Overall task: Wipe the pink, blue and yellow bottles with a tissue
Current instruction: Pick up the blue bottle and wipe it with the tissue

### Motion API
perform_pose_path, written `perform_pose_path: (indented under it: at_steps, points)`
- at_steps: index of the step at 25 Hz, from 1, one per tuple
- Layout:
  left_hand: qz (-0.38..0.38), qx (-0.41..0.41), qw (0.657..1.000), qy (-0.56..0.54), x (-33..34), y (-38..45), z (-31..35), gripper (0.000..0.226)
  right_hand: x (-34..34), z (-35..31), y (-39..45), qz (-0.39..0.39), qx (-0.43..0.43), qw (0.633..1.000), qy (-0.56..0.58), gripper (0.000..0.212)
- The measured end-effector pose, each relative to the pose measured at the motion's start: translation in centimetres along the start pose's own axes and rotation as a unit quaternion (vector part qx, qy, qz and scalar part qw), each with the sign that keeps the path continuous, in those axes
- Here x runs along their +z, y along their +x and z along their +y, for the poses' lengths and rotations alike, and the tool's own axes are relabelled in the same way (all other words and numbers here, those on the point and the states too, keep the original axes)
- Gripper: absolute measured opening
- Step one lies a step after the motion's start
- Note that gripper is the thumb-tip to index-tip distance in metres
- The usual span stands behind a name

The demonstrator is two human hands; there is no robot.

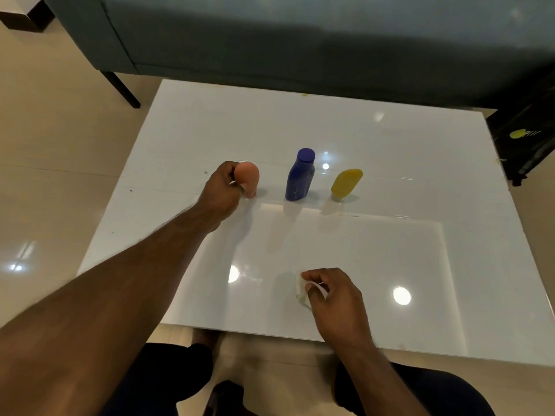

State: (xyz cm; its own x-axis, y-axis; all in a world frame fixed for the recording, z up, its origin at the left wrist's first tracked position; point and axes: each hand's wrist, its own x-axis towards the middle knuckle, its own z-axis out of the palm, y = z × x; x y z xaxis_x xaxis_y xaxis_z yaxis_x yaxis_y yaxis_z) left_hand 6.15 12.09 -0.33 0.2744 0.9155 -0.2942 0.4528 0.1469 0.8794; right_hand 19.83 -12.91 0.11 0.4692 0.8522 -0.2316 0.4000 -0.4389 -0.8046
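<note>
A glossy white tabletop [390, 139] fills the middle of the frame, and three bottles stand in a row just above its centre. The pink bottle [248, 178] is at the left end of the row, its base on or just above the surface and its rounded top tilted slightly. The left hand [220, 190] reaches in from the lower left of the frame, and its fingers [229, 169] are curled round the left side of the pink bottle, gripping it. Just to the right stands the blue bottle [300, 177], upright with its cap on top, apart from the pink one. The yellow bottle [346, 182] is at the right end of the row, near the blue bottle but not touching it, leaning toward the right with its narrow end on the tabletop.

In the lower centre of the frame the right hand [333, 295] rests near the front edge of the tabletop. Its thumb and fingers are bent and pinch a small crumpled white tissue [301, 291], which shows at the left side of the hand and touches the surface.

A dark grey-green sofa [270, 34] runs across the top of the frame behind the tabletop. A black bag [525, 139] with a yellow-green mark sits at the right edge. The beige tiled floor [60, 145] shows on the left, and the person's dark-clothed knees appear at the bottom.
</note>
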Motion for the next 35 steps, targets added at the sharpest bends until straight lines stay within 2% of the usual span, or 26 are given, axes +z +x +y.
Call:
perform_pose_path:
  at_steps: [12,15,16,18,20,21,24,27,29,32,35]
  points:
    - [-0.038,-0.004,0.999,0.009,-0.2,0.5,-0.1,0.04,-0.1,0.2,-0.1,0.004,-0.003,1.0,-0.003,0.028]
    - [-0.062,-0.025,0.998,0.018,-0.6,0.2,0.3,0.05,-0.2,0.1,-0.1,0.004,0.003,1.0,-0.001,0.025]
    - [-0.054,-0.038,0.998,0.023,-0.8,-0.1,0.6,0.057,-0.3,0.1,-0.1,0.005,0.004,1.0,0.003,0.025]
    - [0.021,-0.018,0.997,0.066,-1.7,-1.1,1.8,0.063,-0.4,0.0,-0.1,0.006,0.007,1.0,0.006,0.024]
    - [0.094,0.076,0.988,0.099,-1.8,-2.5,4.0,0.058,-0.4,0.0,-0.1,0.005,0.01,1.0,0.007,0.023]
    - [0.094,0.113,0.985,0.094,-1.2,-3.2,5.6,0.054,-0.4,0.1,-0.1,0.004,0.011,1.0,0.008,0.023]
    - [-0.02,0.127,0.988,0.089,1.7,-4.1,8.7,0.043,-0.4,-0.1,-0.3,0.002,0.014,1.0,0.005,0.024]
    - [-0.119,0.124,0.974,0.145,4.1,-3.3,9.6,0.042,-0.4,-0.1,-0.4,0.001,0.018,1.0,-0.007,0.025]
    - [-0.12,0.129,0.972,0.157,5.1,-2.6,9.8,0.031,-0.5,0.0,-0.4,-0.001,0.016,1.0,-0.015,0.026]
    - [-0.099,0.115,0.976,0.153,5.1,-2.3,10.0,0.029,-0.8,0.1,-0.4,0.0,0.013,1.0,-0.015,0.027]
    - [-0.116,0.029,0.992,-0.033,4.0,-3.4,10.0,0.031,-1.1,0.3,-0.3,0.0,0.021,1.0,-0.02,0.021]
